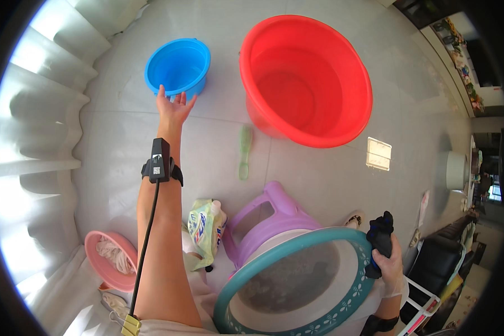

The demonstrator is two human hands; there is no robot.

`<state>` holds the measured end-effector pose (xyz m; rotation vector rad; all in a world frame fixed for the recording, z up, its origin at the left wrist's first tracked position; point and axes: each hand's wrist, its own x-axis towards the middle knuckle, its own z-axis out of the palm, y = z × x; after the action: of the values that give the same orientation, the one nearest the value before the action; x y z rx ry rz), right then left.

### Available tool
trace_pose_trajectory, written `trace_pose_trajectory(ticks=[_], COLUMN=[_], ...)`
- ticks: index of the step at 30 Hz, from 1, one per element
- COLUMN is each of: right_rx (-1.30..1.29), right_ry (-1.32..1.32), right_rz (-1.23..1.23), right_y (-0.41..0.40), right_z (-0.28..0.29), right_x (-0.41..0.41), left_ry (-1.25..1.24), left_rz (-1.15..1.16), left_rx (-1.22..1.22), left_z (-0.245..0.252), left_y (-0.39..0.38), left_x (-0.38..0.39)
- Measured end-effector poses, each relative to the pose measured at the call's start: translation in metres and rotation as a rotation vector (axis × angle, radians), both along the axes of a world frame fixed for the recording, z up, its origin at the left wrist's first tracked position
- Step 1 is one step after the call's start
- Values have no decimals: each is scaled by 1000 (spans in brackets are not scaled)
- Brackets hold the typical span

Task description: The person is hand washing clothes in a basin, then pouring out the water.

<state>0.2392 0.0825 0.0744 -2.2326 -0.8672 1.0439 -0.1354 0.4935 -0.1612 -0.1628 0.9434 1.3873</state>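
Note:
My left hand (176, 108) reaches out to the near side of a small blue plastic bucket (175, 65), fingers spread at its rim; whether they press on it I cannot tell. To the right stands a large red plastic tub (304, 75). My right hand (389, 262) grips a bunched black cloth (380, 237) at the right edge of a teal-rimmed basin (239, 279). Cloudy grey water (292, 279) lies in that basin. Between bucket and basin, a light green scrubbing brush (245, 151) rests on the floor.
Behind the basin is a purple plastic piece with a looped handle (273, 227), beside a laundry detergent bag (203, 235). A pink basin (109, 281) with whitish cloth (116, 255) sits lower left. White curtains (46, 138) line the left. A cable (148, 235) runs along my left arm.

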Motion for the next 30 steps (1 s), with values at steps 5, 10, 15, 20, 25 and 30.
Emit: trace_pose_trajectory(ticks=[5,10,15,20,25,30], right_rx=[50,67,121,218,260,322], right_ry=[22,28,15,-5,-70,-85], right_rz=[34,117,128,181,193,201], right_y=[5,1,-4,-12,-11,-14], right_z=[-1,4,-2,-6,-9,-18], right_x=[-2,-2,-1,0,-2,-3], left_ry=[59,199,239,330,270,330], left_rz=[39,-120,-171,-221,-200,-126], left_rx=[-177,-152,-122,-81,-175,-269], left_z=[-38,-48,-37,-2,-9,-27], left_y=[-6,-59,-123,-196,-253,-286], left_x=[-25,-29,-55,-71,-90,-100])
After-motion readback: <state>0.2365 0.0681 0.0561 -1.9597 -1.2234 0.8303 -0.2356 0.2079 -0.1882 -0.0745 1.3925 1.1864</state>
